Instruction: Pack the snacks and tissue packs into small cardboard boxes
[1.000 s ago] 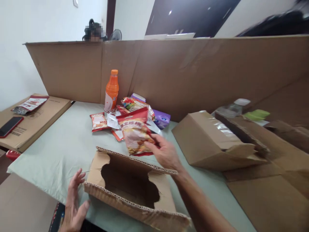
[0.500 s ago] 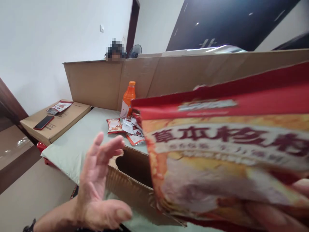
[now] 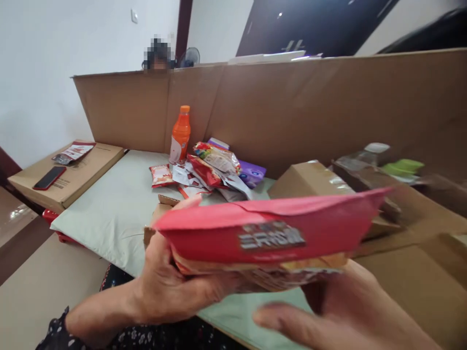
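Observation:
A large snack bag [image 3: 270,238] with a red top band and a yellow printed front is held up close, its top edge tilted towards me. My left hand [image 3: 175,282] grips its left end, thumb along the lower front and fingers behind. At the lower right, my right hand [image 3: 353,306] holds the bag from beneath. Its thumb sticks out to the left, off the bag, while its fingers are hidden behind the packet. Behind the left hand, a bit of an open cardboard box [image 3: 160,209] shows; the bag covers the rest.
On the pale green table [image 3: 109,194] stand an orange drink bottle [image 3: 180,136] and a heap of snack packets [image 3: 215,167]. A flat carton [image 3: 87,180] at left bears a phone [image 3: 49,178] and a pouch. Cardboard boxes [image 3: 412,272] lie right. A person [image 3: 158,56] is behind the cardboard partition [image 3: 292,112].
The snack bag has moved left and tipped over, so its top band faces me. My left hand, free before, now grips it. The view has swung right, revealing more packets and boxes.

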Action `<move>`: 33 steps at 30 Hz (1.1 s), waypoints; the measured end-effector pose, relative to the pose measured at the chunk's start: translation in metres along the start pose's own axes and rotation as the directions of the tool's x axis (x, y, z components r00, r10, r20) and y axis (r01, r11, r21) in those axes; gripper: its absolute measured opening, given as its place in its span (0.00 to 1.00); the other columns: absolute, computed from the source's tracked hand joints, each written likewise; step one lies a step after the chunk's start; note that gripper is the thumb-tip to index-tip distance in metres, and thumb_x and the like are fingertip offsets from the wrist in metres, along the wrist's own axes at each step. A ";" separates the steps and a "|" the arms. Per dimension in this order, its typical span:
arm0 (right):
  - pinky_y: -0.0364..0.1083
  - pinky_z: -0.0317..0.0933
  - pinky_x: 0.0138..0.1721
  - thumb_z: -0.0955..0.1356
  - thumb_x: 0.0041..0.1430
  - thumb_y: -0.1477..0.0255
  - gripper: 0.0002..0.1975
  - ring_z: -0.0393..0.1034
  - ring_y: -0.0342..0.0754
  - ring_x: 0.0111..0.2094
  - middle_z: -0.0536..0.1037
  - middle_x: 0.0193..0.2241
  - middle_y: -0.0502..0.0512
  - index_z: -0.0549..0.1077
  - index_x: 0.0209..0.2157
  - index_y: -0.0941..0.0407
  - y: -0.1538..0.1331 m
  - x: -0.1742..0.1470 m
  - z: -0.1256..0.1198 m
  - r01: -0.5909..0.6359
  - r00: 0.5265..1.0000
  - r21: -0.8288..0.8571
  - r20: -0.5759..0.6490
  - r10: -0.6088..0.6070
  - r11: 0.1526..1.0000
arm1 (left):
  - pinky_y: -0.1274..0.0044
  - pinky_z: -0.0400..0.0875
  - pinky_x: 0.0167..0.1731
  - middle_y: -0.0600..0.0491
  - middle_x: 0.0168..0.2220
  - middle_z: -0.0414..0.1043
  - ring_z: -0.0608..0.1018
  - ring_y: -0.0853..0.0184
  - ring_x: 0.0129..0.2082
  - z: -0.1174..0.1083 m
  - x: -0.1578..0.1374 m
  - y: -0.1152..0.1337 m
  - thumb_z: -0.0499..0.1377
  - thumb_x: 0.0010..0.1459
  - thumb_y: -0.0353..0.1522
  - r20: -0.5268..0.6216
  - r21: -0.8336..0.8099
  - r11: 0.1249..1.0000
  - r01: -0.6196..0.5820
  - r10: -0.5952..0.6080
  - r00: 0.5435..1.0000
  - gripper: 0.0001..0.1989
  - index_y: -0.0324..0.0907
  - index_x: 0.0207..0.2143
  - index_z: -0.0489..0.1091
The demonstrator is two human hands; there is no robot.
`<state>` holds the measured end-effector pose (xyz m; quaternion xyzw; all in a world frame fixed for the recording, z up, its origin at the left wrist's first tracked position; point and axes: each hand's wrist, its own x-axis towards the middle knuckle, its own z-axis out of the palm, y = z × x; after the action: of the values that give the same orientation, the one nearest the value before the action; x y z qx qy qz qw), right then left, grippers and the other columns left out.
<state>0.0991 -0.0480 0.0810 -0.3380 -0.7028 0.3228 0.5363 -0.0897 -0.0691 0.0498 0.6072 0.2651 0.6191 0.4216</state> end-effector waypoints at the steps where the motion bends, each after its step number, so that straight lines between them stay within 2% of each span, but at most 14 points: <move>1: 0.50 0.79 0.27 0.83 0.38 0.60 0.18 0.81 0.56 0.27 0.86 0.30 0.52 0.85 0.35 0.44 0.001 0.002 0.002 0.007 1.000 0.006 0.030 -0.007 1.000 | 0.60 0.76 0.58 0.48 0.53 0.79 0.83 0.55 0.50 0.000 -0.001 -0.002 0.69 0.60 0.38 0.018 0.072 0.997 -0.033 0.032 0.999 0.32 0.48 0.65 0.65; 3: 0.46 0.77 0.24 0.81 0.47 0.63 0.08 0.79 0.51 0.22 0.85 0.27 0.49 0.84 0.32 0.44 0.009 0.005 0.003 -0.016 1.000 0.025 0.024 0.015 1.000 | 0.60 0.74 0.60 0.47 0.57 0.75 0.81 0.55 0.53 -0.006 0.001 -0.005 0.67 0.62 0.42 0.071 0.144 0.984 -0.100 0.090 0.993 0.41 0.50 0.71 0.53; 5: 0.46 0.78 0.26 0.80 0.49 0.64 0.08 0.80 0.51 0.25 0.85 0.29 0.49 0.84 0.33 0.44 0.017 0.007 -0.001 -0.076 0.990 0.056 -0.118 0.082 0.996 | 0.60 0.70 0.62 0.45 0.62 0.71 0.77 0.53 0.59 -0.020 0.007 -0.003 0.65 0.62 0.49 0.113 0.195 0.969 -0.151 0.131 0.985 0.45 0.50 0.73 0.47; 6: 0.48 0.79 0.32 0.80 0.49 0.65 0.09 0.81 0.52 0.30 0.86 0.32 0.50 0.84 0.34 0.43 0.021 0.010 -0.004 -0.094 0.969 0.087 -0.222 0.111 0.992 | 0.59 0.66 0.64 0.44 0.64 0.69 0.73 0.52 0.62 -0.029 0.012 -0.001 0.63 0.63 0.51 0.120 0.246 0.955 -0.168 0.142 0.983 0.45 0.50 0.74 0.47; 8: 0.55 0.77 0.48 0.79 0.50 0.65 0.08 0.82 0.54 0.42 0.86 0.40 0.50 0.84 0.35 0.42 0.024 0.015 -0.007 -0.056 0.891 0.178 -0.436 0.129 0.982 | 0.58 0.61 0.67 0.44 0.65 0.67 0.69 0.51 0.65 -0.049 0.024 0.007 0.59 0.66 0.50 0.153 0.398 0.904 -0.155 0.101 0.983 0.39 0.49 0.72 0.51; 10: 0.60 0.70 0.58 0.78 0.52 0.67 0.06 0.79 0.56 0.50 0.84 0.44 0.49 0.83 0.33 0.43 0.025 0.022 -0.003 0.051 0.821 0.264 -0.560 0.110 0.963 | 0.59 0.63 0.64 0.44 0.62 0.71 0.71 0.53 0.63 -0.065 0.037 0.014 0.56 0.69 0.46 0.264 0.546 0.828 -0.131 -0.021 0.964 0.29 0.47 0.68 0.60; 12: 0.62 0.68 0.60 0.77 0.53 0.67 0.04 0.78 0.56 0.51 0.84 0.45 0.50 0.82 0.32 0.45 0.027 0.028 0.006 0.109 0.816 0.303 -0.571 0.088 0.947 | 0.61 0.67 0.60 0.45 0.57 0.76 0.76 0.54 0.58 -0.071 0.051 0.017 0.54 0.71 0.43 0.446 0.647 0.737 -0.196 -0.158 0.881 0.21 0.44 0.60 0.70; 14: 0.62 0.70 0.57 0.77 0.54 0.66 0.05 0.79 0.56 0.48 0.85 0.42 0.51 0.81 0.34 0.46 0.033 0.030 0.019 0.078 0.859 0.318 -0.502 0.099 0.945 | 0.61 0.66 0.59 0.46 0.51 0.80 0.78 0.54 0.54 -0.070 0.060 0.015 0.51 0.72 0.44 0.622 0.660 0.675 -0.330 -0.246 0.743 0.20 0.43 0.51 0.75; 16: 0.61 0.72 0.55 0.77 0.54 0.63 0.09 0.79 0.56 0.47 0.85 0.41 0.52 0.80 0.37 0.47 0.045 0.029 0.029 -0.012 0.902 0.317 -0.405 0.147 0.948 | 0.61 0.65 0.59 0.47 0.44 0.81 0.79 0.54 0.50 -0.067 0.064 0.010 0.48 0.72 0.47 0.713 0.651 0.621 -0.436 -0.304 0.632 0.23 0.44 0.42 0.78; 18: 0.61 0.73 0.55 0.76 0.54 0.60 0.13 0.79 0.56 0.48 0.84 0.42 0.53 0.79 0.40 0.47 0.058 0.028 0.036 -0.118 0.920 0.307 -0.324 0.220 0.944 | 0.60 0.67 0.57 0.47 0.35 0.80 0.79 0.53 0.45 -0.065 0.063 0.006 0.49 0.71 0.51 0.714 0.688 0.526 -0.500 -0.366 0.597 0.27 0.43 0.31 0.76; 21: 0.60 0.73 0.54 0.76 0.53 0.58 0.17 0.79 0.57 0.49 0.84 0.43 0.54 0.79 0.43 0.49 0.072 0.026 0.041 -0.212 0.913 0.308 -0.276 0.301 0.927 | 0.57 0.68 0.56 0.49 0.25 0.74 0.77 0.55 0.36 -0.068 0.055 0.007 0.52 0.67 0.55 0.649 0.761 0.365 -0.537 -0.435 0.624 0.30 0.42 0.24 0.70; 25: 0.58 0.73 0.54 0.76 0.54 0.62 0.15 0.79 0.55 0.48 0.84 0.44 0.54 0.79 0.43 0.51 0.067 0.024 0.040 -0.180 0.933 0.291 -0.251 0.256 0.940 | 0.49 0.61 0.61 0.51 0.25 0.72 0.76 0.59 0.30 -0.075 0.041 0.015 0.55 0.66 0.54 0.595 0.803 0.273 -0.530 -0.416 0.688 0.27 0.41 0.26 0.70; 29: 0.55 0.76 0.48 0.77 0.53 0.69 0.10 0.80 0.54 0.42 0.85 0.41 0.51 0.80 0.39 0.50 0.057 0.020 0.033 -0.145 0.964 0.144 -0.204 0.172 0.979 | 0.51 0.63 0.60 0.51 0.28 0.72 0.76 0.58 0.34 -0.081 0.028 0.021 0.58 0.67 0.40 0.532 0.844 0.183 -0.504 -0.401 0.745 0.16 0.42 0.27 0.68; 33: 0.54 0.78 0.45 0.78 0.51 0.70 0.12 0.81 0.53 0.39 0.85 0.39 0.50 0.81 0.39 0.48 0.056 0.018 0.030 -0.140 0.953 0.148 -0.249 0.174 0.979 | 0.60 0.69 0.54 0.51 0.32 0.73 0.76 0.59 0.36 -0.088 0.020 0.022 0.57 0.63 0.29 0.528 0.845 0.190 -0.499 -0.436 0.728 0.08 0.43 0.29 0.67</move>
<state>0.0735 -0.0039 0.0383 -0.3972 -0.5747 0.3619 0.6172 -0.1778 -0.0470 0.0678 0.9137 0.4043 0.0376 -0.0172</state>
